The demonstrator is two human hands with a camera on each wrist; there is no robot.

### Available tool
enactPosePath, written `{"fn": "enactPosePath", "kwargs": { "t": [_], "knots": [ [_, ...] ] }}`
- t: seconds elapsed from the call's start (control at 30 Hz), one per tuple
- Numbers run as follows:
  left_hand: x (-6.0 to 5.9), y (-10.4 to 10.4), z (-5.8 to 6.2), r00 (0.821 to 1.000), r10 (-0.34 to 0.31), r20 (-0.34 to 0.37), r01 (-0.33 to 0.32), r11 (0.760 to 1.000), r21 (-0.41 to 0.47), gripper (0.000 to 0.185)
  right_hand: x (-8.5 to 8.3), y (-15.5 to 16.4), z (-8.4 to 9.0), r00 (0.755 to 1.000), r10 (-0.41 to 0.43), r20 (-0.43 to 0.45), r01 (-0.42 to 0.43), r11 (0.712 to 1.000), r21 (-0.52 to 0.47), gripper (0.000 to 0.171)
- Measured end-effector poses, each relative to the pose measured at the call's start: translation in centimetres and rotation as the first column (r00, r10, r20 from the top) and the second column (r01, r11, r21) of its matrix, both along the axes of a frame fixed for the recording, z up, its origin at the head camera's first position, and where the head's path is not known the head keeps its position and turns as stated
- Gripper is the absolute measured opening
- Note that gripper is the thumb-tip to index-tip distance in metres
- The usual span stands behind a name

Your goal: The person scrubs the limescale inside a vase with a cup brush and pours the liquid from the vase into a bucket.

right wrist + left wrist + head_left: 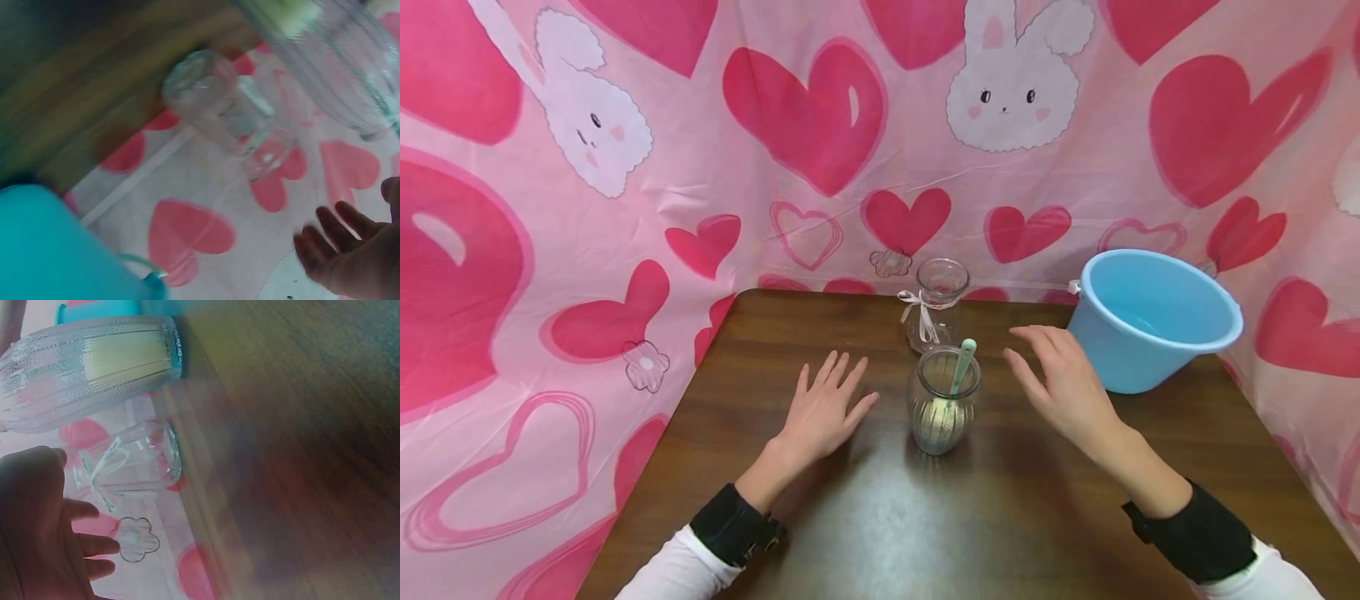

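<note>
Two glass jars: ribbed jar with one green spoon; ribboned jar at 12 o'clock. One blue bucket at 2 o'clock. Left hand and right hand: fingers spread, holding nothing.

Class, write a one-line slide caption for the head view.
Open hands flank a ribbed jar on a table, near a blue bucket.

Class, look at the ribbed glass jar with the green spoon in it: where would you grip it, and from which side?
Grip the ribbed jar round its wide belly, from the right side with the right hand. It stands upright, and the spoon blocks a grasp from above.
</note>
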State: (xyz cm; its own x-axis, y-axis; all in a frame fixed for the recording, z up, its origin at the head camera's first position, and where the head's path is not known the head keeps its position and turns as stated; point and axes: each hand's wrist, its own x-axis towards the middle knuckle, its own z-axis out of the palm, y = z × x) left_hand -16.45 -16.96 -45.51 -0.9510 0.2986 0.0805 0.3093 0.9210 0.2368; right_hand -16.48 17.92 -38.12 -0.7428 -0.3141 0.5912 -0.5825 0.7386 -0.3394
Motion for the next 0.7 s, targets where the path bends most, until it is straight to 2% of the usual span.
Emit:
{"fn": "enactPosePath", "kwargs": {
  "t": [0.13, 0.23, 0.33, 0.5, 0.7],
  "knots": [
    [-0.1, 0.1, 0.0, 1.0, 0.0, -0.029, 0.0, 1.0, 0.011, 0.072, 0.0, 1.1, -1.2, 0.993, -0.113, -0.02, 0.115, 0.985, 0.126, 0.052],
    [-0.1, 0.1, 0.0, 0.999, 0.002, -0.049, -0.001, 1.0, 0.031, 0.071, 0.5, 1.8, -2.0, 0.976, -0.212, 0.049, 0.198, 0.957, 0.21, 0.062],
    [-0.1, 0.1, 0.0, 0.998, 0.005, -0.058, -0.002, 0.999, 0.044, 0.07, 1.1, 2.5, -2.9, 0.953, -0.282, 0.111, 0.245, 0.933, 0.265, 0.069],
    [0.0, -0.1, 0.0, 0.999, 0.006, -0.037, -0.004, 0.999, 0.043, 0.071, 1.5, 3.2, -4.4, 0.941, -0.312, 0.132, 0.265, 0.921, 0.287, 0.071],
    [0.0, -0.2, -0.1, 0.999, 0.007, -0.034, -0.006, 0.999, 0.034, 0.072, 1.5, 3.5, -5.0, 0.938, -0.313, 0.151, 0.263, 0.923, 0.279, 0.071]
  ]
}}
